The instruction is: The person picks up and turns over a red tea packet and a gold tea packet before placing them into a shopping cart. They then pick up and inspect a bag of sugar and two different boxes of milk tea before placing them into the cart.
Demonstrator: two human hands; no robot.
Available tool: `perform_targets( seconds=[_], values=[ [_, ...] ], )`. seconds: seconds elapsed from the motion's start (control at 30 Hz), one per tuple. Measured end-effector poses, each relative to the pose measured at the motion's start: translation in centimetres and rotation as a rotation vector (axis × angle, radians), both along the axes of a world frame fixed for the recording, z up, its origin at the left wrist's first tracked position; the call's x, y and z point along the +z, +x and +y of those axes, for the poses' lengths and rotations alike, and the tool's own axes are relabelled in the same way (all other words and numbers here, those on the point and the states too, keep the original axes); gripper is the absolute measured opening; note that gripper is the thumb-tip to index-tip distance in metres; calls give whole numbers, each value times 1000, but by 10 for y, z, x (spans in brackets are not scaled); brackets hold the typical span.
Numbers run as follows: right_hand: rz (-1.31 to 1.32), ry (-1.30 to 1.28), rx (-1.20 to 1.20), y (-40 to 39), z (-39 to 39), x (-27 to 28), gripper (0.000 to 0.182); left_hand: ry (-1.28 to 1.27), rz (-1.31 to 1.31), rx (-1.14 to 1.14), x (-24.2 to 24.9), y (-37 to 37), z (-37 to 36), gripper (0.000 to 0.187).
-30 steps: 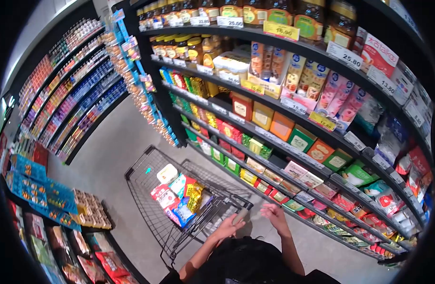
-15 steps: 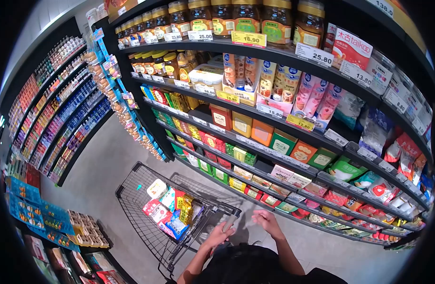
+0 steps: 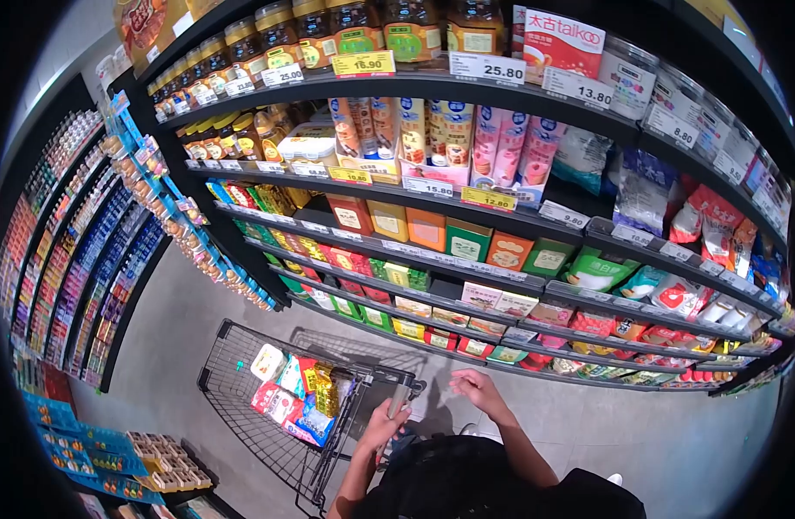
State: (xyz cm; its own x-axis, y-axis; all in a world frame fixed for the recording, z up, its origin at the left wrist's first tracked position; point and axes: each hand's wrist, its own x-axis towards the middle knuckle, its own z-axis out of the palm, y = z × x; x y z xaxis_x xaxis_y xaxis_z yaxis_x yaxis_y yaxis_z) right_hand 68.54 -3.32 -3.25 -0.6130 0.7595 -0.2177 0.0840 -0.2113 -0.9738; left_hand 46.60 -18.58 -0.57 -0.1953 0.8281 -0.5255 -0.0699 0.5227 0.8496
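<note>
The stiff cart (image 3: 203, 379), likely heavy, is best gripped at its handle (image 3: 398, 399), inside the left hand's (image 3: 382, 427) curled fingers, the right hand's (image 3: 481, 391) loosely spread.

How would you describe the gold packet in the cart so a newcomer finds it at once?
Find the black wire shopping cart on the floor below the shelves. Inside, a white tub sits at the end of the groceries farthest from the handle. The gold packet lies on the handle's side, its shiny gold wrapping unlike its neighbours'.
</note>
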Motion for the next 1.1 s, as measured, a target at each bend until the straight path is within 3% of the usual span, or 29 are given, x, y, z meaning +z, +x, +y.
perform_targets(
  seconds=[0.53, 0.8, 1.1],
  values=[
    [77, -1, -56, 8, -5, -6, 26, 2, -21, 28, 2, 2, 0, 34],
    [-23, 4, -65, 12, -8, -5, 27, 3, -87, 63, 7, 1, -3, 32],
    [5, -55, -64, 13, -6, -2, 27, -11, 21, 119, 16, 4, 1, 31]
  ],
)
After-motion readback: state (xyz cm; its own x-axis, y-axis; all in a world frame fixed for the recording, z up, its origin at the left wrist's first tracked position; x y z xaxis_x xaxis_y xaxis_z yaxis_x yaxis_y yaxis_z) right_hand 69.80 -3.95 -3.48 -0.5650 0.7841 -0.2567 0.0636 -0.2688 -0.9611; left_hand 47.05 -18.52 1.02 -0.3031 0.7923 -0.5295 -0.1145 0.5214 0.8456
